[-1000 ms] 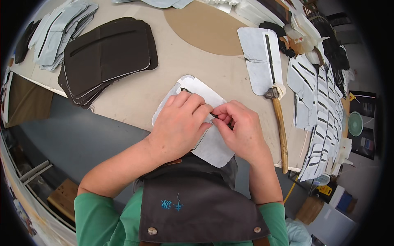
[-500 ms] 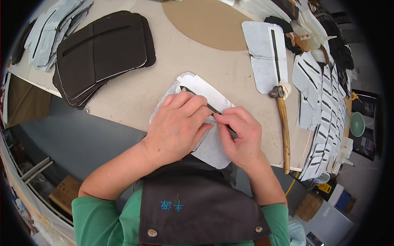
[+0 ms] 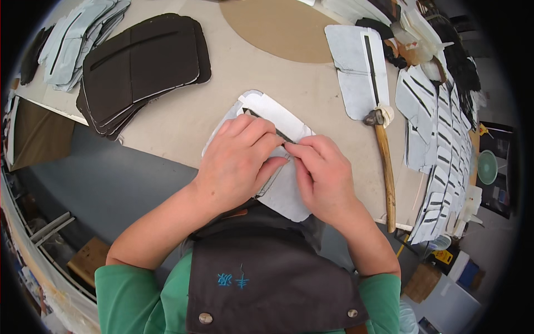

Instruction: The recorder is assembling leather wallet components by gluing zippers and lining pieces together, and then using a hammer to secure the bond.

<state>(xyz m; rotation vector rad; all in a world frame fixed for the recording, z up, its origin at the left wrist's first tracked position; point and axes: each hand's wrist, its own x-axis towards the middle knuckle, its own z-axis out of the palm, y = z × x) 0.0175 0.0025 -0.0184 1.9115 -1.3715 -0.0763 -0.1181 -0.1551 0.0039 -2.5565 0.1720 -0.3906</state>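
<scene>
A light grey, white-edged fabric panel (image 3: 285, 201) lies slanted over the table's near edge, in front of my apron. Along its upper right side runs a dark strip (image 3: 285, 136) in a slit. My left hand (image 3: 231, 167) rests across the panel, fingers bent together over the strip's left part, its thumb reaching toward the right hand. Thumb and forefinger of my right hand (image 3: 325, 178) are closed at the strip, next to the left fingertips. What lies beneath the left palm is hidden, as is the pinched spot itself.
A wooden-handled hammer (image 3: 384, 172) lies to the right, its head against another pale panel (image 3: 360, 89). Stacked dark brown panels (image 3: 146, 67) sit at the left, grey ones (image 3: 78, 42) behind. Rows of slitted panels (image 3: 442, 150) line the right edge. A tan oval (image 3: 283, 28) lies at the back.
My right hand has shifted slightly up and left along the strip, closer to the left fingers. The left hand stays on the panel. The whole view has shifted a little.
</scene>
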